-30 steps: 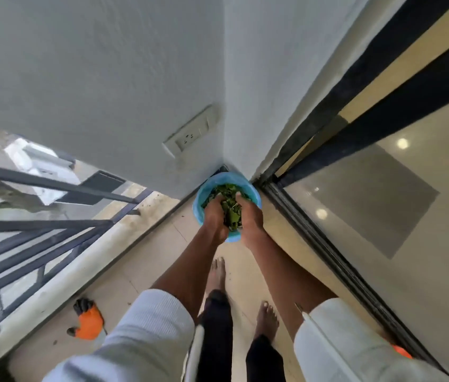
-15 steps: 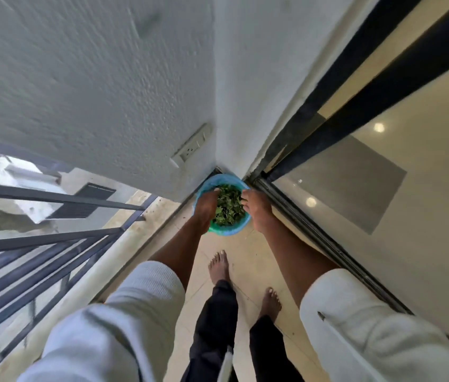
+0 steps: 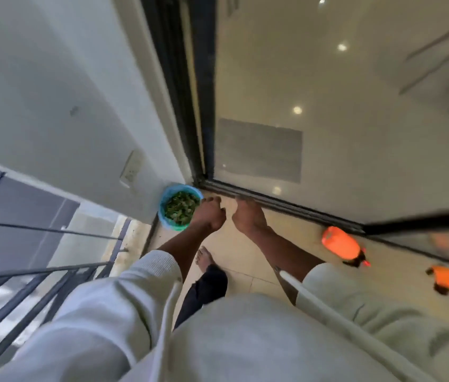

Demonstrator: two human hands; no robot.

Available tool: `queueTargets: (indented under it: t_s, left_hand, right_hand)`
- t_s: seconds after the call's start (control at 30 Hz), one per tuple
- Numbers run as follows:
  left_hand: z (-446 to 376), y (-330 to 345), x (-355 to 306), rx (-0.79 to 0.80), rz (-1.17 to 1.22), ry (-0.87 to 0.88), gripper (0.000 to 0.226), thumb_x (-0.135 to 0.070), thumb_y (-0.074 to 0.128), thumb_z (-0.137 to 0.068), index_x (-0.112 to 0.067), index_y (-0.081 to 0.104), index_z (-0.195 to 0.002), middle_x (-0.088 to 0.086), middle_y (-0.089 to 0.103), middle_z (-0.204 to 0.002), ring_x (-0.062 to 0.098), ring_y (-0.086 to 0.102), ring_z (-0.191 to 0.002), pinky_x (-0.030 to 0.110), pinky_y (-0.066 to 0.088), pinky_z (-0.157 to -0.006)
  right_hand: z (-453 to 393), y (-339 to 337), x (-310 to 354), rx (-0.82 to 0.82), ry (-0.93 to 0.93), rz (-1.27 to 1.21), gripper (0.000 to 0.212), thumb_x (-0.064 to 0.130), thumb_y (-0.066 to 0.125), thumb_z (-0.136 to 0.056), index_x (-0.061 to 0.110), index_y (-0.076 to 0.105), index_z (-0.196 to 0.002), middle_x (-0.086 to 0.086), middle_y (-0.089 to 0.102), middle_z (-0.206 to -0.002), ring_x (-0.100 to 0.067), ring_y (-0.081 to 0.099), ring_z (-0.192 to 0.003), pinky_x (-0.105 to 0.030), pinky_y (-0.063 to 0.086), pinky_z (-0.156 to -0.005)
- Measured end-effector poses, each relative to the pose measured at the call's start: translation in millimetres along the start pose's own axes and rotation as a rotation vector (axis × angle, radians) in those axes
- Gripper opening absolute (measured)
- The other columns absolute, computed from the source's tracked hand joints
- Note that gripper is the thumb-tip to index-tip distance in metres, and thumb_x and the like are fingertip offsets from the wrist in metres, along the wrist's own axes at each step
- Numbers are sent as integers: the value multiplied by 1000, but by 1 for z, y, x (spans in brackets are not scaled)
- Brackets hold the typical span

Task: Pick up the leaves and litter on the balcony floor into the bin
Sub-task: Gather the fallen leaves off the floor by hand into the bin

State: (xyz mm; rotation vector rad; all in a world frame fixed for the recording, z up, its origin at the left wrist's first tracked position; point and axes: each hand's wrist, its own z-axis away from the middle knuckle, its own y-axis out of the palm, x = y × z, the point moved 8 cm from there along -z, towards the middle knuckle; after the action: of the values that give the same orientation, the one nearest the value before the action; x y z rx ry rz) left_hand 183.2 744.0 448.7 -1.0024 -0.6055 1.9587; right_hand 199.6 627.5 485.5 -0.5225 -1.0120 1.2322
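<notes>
A small blue bin (image 3: 166, 194) stands in the corner where the grey wall meets the sliding door track. It is filled with green leaves (image 3: 181, 208). My left hand (image 3: 210, 215) hovers just right of the bin's rim, fingers loosely curled, holding nothing that I can see. My right hand (image 3: 248, 216) is beside it, over the beige floor near the door track, fingers extended and relaxed, also without anything in it. Both hands are out of the bin.
An orange spray bottle (image 3: 342, 245) lies on the floor by the door track (image 3: 286, 206) at right, another orange object (image 3: 442, 277) farther right. Dark balcony railing (image 3: 39, 274) runs along the left. A wall socket (image 3: 132, 169) sits above the bin. My bare foot (image 3: 204, 258) stands below the hands.
Both hands have come out of the bin, where they pressed the leaves, and moved to its right. The view has swung right, bringing the orange bottle into sight.
</notes>
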Motion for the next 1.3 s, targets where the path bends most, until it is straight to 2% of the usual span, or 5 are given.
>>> queueTargets:
  t_s: [0.43, 0.8, 1.0, 1.13, 1.3]
  left_hand:
    - [198, 252, -295, 247, -493, 676, 50, -25, 51, -92, -13, 45, -140, 12, 48, -143, 29, 40, -134, 38, 38, -108]
    - [363, 437, -434, 399, -674, 1124, 44, -22, 56, -88, -11, 55, -131, 11, 57, -133, 29, 49, -125, 38, 43, -102]
    - [394, 495, -483, 440, -749, 1231, 40, -22, 56, -91, -10, 54, -130, 11, 56, -133, 31, 49, -124, 41, 44, -101]
    - [401, 537, -533, 461, -758, 1263, 38, -24, 53, -93, -12, 56, -129, 12, 60, -130, 32, 54, -120, 38, 45, -95]
    - [401, 579, -612, 445, -748, 1268, 22, -19, 51, -92, -13, 66, -106, 11, 69, -109, 32, 63, -100, 34, 48, -77]
  right_hand:
    - [309, 10, -314, -395, 551, -192, 45, 10, 50, -88, 6, 48, -132, -12, 54, -132, -30, 49, -124, -36, 32, -106]
    - [534, 55, -473, -633, 1039, -504, 27, 4, 49, -87, 3, 56, -114, -15, 63, -116, -34, 58, -112, -38, 45, -94]
    - [577, 63, -528, -683, 1171, -589, 23, 2, 48, -86, 7, 56, -108, -13, 62, -112, -34, 59, -105, -38, 46, -87]
    - [594, 59, -586, -686, 1243, -670, 32, 4, 48, -89, 6, 58, -120, -14, 61, -123, -33, 58, -113, -38, 49, -93]
    - [620, 40, -666, -728, 1323, -771, 36, 3, 48, -89, 4, 61, -122, -17, 64, -124, -33, 60, -115, -38, 51, -95]
